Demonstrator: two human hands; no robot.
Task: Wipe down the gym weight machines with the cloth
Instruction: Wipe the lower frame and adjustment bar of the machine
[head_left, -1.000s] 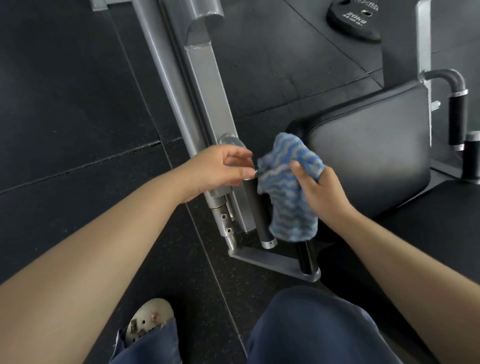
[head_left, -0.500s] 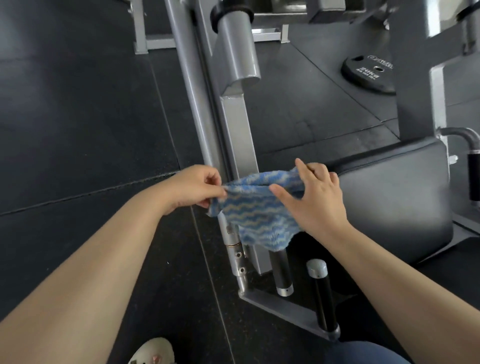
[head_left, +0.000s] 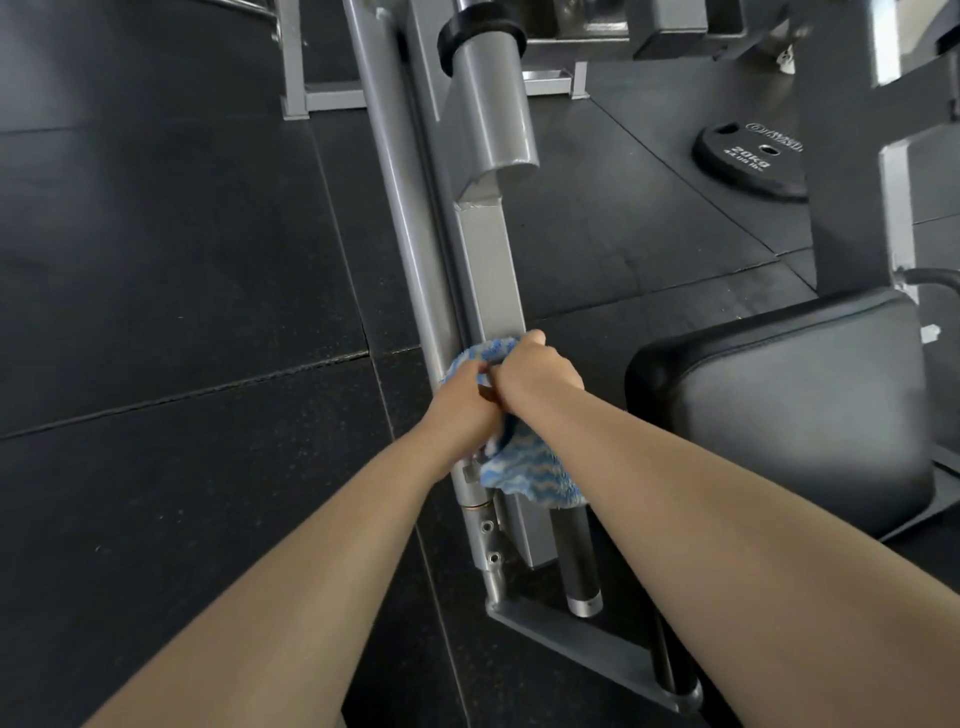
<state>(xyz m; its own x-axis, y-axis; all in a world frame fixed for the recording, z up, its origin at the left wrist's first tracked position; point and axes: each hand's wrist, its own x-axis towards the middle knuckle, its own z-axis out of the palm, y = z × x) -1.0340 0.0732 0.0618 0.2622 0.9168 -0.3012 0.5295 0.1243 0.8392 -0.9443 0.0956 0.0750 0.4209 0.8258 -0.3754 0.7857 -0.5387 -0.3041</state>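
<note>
While both my hands, left (head_left: 467, 397) and right (head_left: 537, 371), gripped the cloth (head_left: 530, 473), it lay against the bar (head_left: 483, 260).

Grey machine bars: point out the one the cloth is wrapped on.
The flat square bar, right of the round tube. Both hands, left and right, grip the blue cloth around it; the tube stays bare.

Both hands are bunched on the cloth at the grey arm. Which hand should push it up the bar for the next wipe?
Probably the right hand: it sits on top of the blue cloth, its fingers curled over the cloth's upper edge against the grey bar. The left hand only pinches the cloth's left edge, lower down.
</note>
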